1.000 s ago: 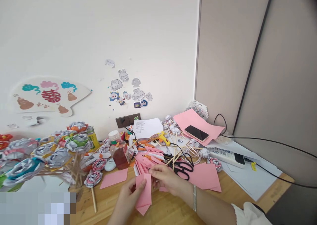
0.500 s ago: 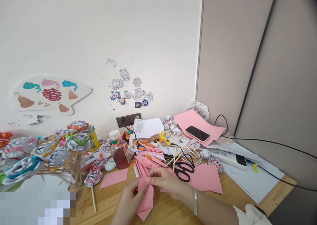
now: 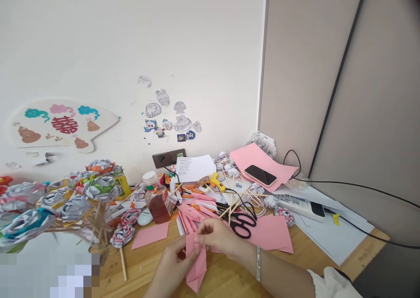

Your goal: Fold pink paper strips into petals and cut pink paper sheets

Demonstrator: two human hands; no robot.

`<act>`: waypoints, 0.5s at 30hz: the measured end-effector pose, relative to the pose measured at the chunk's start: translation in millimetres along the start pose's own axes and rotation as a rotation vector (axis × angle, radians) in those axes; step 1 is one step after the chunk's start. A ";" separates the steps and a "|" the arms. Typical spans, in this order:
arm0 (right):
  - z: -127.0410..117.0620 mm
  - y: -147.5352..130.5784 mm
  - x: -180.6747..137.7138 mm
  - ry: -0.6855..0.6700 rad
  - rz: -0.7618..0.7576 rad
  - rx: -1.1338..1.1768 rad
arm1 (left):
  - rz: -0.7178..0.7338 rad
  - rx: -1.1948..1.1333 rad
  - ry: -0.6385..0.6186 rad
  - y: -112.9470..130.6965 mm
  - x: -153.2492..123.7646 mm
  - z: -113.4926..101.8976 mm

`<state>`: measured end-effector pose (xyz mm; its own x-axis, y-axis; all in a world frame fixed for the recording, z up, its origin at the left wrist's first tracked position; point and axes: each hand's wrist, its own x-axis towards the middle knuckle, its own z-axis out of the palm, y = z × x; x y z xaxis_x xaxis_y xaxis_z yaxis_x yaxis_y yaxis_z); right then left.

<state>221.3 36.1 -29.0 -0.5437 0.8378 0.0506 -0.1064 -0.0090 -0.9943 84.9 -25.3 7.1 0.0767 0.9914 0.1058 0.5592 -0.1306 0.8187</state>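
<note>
Both my hands hold a folded strip of pink paper (image 3: 197, 267) above the wooden table (image 3: 229, 280), near its front edge. My left hand (image 3: 170, 267) grips the strip from the left, thumb on its upper part. My right hand (image 3: 216, 239) pinches the top edge of the strip with fingers pressed together; a bracelet sits on that wrist. The lower pointed end of the strip hangs free. A pile of similar folded pink strips (image 3: 193, 210) lies just behind my hands.
Black scissors (image 3: 241, 223) and pink sheets (image 3: 272, 232) lie right of my hands, wooden skewers and a yellow glue gun (image 3: 215, 180) behind. A jar (image 3: 157, 199) and paper flowers on sticks (image 3: 65, 201) stand left. A phone (image 3: 260, 175) rests on pink paper; cables run right.
My right hand slid left along the strip's top edge toward my left hand. The strip turned slightly and now hangs lower with its point down.
</note>
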 end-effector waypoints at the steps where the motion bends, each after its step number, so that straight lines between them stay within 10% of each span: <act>1: -0.9 0.4 0.6 -0.002 -0.006 -0.023 | 0.000 -0.004 -0.002 -0.4 0.0 -0.2; 15: -1.8 -3.1 -0.6 -0.036 -0.033 -0.071 | -0.032 0.012 0.024 -8.9 2.2 1.1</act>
<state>223.5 36.7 -26.1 -0.5709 0.8166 0.0852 -0.0660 0.0578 -0.9961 81.0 -22.0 -0.6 0.0386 0.9949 0.0930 0.5707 -0.0983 0.8152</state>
